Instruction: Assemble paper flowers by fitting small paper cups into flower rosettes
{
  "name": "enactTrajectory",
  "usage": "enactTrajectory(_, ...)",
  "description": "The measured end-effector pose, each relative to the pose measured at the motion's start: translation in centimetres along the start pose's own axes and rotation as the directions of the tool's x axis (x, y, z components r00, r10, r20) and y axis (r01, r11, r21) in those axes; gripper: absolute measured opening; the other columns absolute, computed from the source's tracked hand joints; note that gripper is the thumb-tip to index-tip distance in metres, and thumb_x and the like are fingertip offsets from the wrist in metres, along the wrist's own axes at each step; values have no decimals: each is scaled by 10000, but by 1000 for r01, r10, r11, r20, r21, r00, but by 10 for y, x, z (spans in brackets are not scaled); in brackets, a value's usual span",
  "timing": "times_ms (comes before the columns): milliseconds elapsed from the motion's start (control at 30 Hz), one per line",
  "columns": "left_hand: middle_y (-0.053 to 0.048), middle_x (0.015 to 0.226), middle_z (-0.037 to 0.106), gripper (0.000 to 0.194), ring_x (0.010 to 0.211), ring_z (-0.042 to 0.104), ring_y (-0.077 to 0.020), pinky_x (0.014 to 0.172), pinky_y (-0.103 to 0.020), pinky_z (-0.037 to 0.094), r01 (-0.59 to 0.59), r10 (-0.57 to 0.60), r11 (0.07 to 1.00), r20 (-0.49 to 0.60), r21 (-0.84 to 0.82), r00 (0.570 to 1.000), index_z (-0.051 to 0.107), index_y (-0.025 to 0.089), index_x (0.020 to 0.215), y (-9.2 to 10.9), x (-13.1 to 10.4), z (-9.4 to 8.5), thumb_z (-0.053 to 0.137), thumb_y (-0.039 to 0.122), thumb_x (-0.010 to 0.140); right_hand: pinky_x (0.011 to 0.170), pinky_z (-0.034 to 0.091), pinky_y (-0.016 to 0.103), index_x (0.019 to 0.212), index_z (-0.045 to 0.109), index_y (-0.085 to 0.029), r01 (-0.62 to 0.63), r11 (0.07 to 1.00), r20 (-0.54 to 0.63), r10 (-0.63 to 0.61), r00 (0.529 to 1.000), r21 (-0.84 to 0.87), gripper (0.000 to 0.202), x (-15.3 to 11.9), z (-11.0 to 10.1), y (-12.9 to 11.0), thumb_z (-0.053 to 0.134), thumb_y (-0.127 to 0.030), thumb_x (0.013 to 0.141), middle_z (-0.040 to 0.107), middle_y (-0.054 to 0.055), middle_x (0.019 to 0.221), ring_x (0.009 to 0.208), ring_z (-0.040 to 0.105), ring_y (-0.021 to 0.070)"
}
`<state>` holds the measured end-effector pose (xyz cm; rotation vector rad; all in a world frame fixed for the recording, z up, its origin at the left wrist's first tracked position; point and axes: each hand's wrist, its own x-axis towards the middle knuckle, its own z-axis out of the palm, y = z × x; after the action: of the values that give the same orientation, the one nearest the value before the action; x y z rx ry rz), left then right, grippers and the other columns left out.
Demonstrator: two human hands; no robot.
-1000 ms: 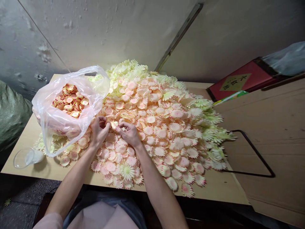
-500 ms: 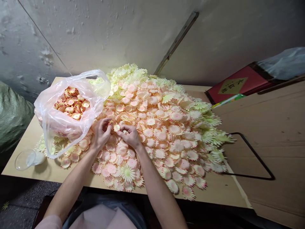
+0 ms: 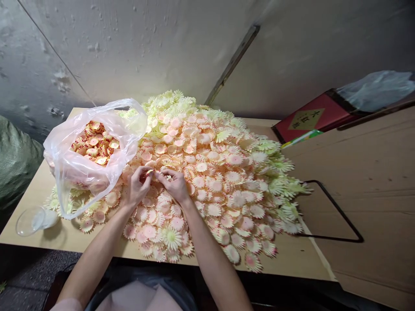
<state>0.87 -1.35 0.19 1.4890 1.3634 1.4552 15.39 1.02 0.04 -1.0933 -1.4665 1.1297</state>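
Note:
My left hand [image 3: 140,185] is closed over the flower pile, its fingertips pinching a small yellow-and-red flower piece [image 3: 149,172]. Right beside it, my right hand [image 3: 174,185] is closed too, thumb and forefinger together at the same spot; a pale petal piece [image 3: 169,177] shows at its fingers. Under and around both hands spreads a big heap of pink and pale green artificial flower pieces [image 3: 214,185]. To the left, an open white plastic bag [image 3: 126,160] holds many small red-edged flower pieces [image 3: 94,141].
A clear cup [image 3: 29,221] lies tipped on the wooden table [image 3: 19,233] at the left. Cardboard [image 3: 366,203] with a black metal loop [image 3: 340,211] is at the right, below a red box [image 3: 304,119]. A green sack [image 3: 16,160] stands far left.
My hands have come together, and my right fingertips now meet the left ones at the small piece. The view has shifted slightly.

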Motion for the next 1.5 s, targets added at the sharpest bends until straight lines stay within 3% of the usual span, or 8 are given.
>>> enactTrajectory(167,23,688,584,186,550,530,-79,506,-181,415,186,-187,982,-55,-31,981,586,178,836,-3,-1,0,632,358,832,540,388,256,625,631,-185,27,1000,87,-26,996,-14,305,1,-4,1,717,-444,761,549,-7,625,574,479,119)
enactTrajectory(433,18,771,551,255,602,633,-116,605,-278,553,248,-330,889,-163,-385,930,427,200,817,-3,12,-1,628,357,818,497,359,249,580,646,-178,-16,993,196,-6,981,114,284,-5,-10,4,804,-393,676,556,-20,553,496,445,95)
enactTrajectory(567,-17,892,588,221,686,646,-124,623,-268,562,191,-253,917,-140,-349,957,411,215,893,-1,12,-2,604,293,817,391,217,224,689,666,-175,-127,953,65,113,991,275,311,-1,-9,11,766,-469,704,433,-64,468,386,300,54)
enactTrajectory(700,-14,916,589,104,701,600,-112,628,-247,530,95,-118,964,-77,-249,990,473,216,941,-1,8,-8,520,219,849,377,201,215,729,657,-165,-150,940,-20,164,986,305,343,4,-7,12,792,-475,668,452,-60,507,386,282,40)
enactTrajectory(900,-56,914,607,116,864,584,-162,794,-281,480,-145,140,989,117,31,983,661,176,880,10,6,-10,633,285,851,532,429,239,680,694,-159,-56,985,3,56,998,161,326,3,-6,2,770,-475,695,635,24,652,562,529,120)
enactTrajectory(1100,-48,938,611,292,789,571,-141,727,-260,477,-86,87,996,59,-24,994,631,186,1011,-1,5,-6,728,341,784,628,456,268,670,683,-165,-18,994,54,12,998,106,375,2,-6,-2,714,-531,745,642,30,671,637,566,154)
enactTrajectory(1267,-54,926,584,178,855,575,-156,731,-257,472,-144,145,989,108,-21,983,698,177,854,-5,6,-8,715,344,795,609,440,259,640,670,-168,-12,994,71,4,997,112,431,2,-6,0,680,-582,758,612,20,654,620,540,142)
enactTrajectory(1500,-58,887,607,175,819,588,-159,685,-263,476,-150,150,989,142,-11,978,728,180,836,-7,9,-9,691,350,816,659,457,270,702,723,-185,1,995,130,-14,991,98,415,3,-7,-1,679,-594,752,658,31,701,679,580,160)
